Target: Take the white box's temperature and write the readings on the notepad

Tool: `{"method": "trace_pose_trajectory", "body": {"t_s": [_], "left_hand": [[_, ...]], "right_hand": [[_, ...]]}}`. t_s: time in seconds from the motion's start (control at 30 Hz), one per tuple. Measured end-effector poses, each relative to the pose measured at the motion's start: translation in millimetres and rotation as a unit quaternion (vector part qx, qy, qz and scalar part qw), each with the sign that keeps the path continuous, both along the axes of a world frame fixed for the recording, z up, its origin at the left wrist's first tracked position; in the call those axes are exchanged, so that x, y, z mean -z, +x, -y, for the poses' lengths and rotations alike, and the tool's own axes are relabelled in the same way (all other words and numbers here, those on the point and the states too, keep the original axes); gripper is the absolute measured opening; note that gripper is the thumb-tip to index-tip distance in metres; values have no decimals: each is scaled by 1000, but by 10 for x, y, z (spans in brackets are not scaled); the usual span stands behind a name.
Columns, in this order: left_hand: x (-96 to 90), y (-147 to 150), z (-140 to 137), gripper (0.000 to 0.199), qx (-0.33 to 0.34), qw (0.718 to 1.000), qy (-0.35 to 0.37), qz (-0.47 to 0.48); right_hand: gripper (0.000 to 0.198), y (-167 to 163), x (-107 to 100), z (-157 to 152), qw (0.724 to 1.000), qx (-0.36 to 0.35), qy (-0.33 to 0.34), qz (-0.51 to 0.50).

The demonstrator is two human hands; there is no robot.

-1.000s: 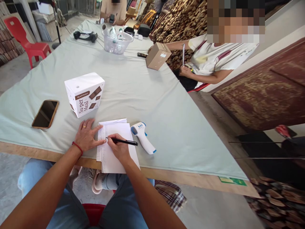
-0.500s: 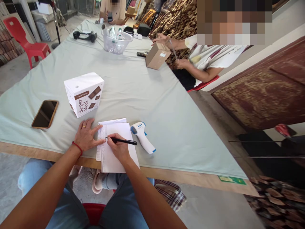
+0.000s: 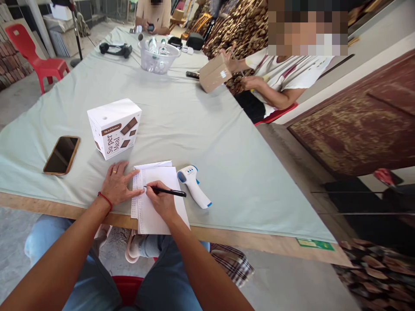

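Observation:
My left hand point(image 3: 119, 183) lies spread on the cloth, its thumb and forefinger over the left edge of some white paper sheets point(image 3: 162, 218). Rows of small writing run down the sheets' left side. A black pen point(image 3: 171, 191) is pinched in my right hand point(image 3: 162, 201), its tip on the top sheet near my left thumb. Just right of the paper lies a white and blue infrared thermometer point(image 3: 194, 186). Beyond my left hand stands a white box point(image 3: 115, 129) with brown prints. A phone point(image 3: 61, 154) rests face up to its left.
A clear plastic basin point(image 3: 158, 64) with bottles stands farther back, beside a black headset-like object point(image 3: 115, 49). At the right edge of the table point(image 3: 227, 151), a co-worker point(image 3: 288, 82) handles a cardboard box point(image 3: 214, 73). Another person point(image 3: 154, 17) sits at the far end.
The co-worker's cardboard box has tilted, and that person's far hand has moved behind it. The person at the far end has lowered a dark object. My hands have stayed in place.

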State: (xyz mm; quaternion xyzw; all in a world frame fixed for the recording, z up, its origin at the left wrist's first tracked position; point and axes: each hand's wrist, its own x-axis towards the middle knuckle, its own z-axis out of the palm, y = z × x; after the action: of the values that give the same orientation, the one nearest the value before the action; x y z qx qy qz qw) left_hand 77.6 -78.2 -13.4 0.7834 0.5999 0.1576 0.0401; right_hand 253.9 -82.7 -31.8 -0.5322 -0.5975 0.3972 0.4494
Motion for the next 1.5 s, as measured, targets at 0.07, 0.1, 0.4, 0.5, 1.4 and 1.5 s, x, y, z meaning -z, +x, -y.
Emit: {"method": "trace_pose_trajectory", "body": {"t_s": [0.07,0.1,0.4,0.5,1.4,1.5], "left_hand": [[-2,-1,1,68,0,1000,0,1],[-2,-2,1,67,1,1000,0,1],[14,-3,0,68,0,1000,4,-9],[12,-6,-2,68,2,1000,6,-13],[5,-3,0,68,-1,1000,1,-11],[0,-4,-3,68,0,1000,0,-10]], "right_hand": [[14,0,-7,0,1000,0,1,1],[14,-1,-11,1,1000,0,1,3],[16,2,-24,12,1000,-7,-7,8],[16,5,-20,10,1000,-8,-9,8],[16,1,-19,-9,1000,4,-6,-1],[15,-3,-10,-11,1000,9,-6,-2]]}}
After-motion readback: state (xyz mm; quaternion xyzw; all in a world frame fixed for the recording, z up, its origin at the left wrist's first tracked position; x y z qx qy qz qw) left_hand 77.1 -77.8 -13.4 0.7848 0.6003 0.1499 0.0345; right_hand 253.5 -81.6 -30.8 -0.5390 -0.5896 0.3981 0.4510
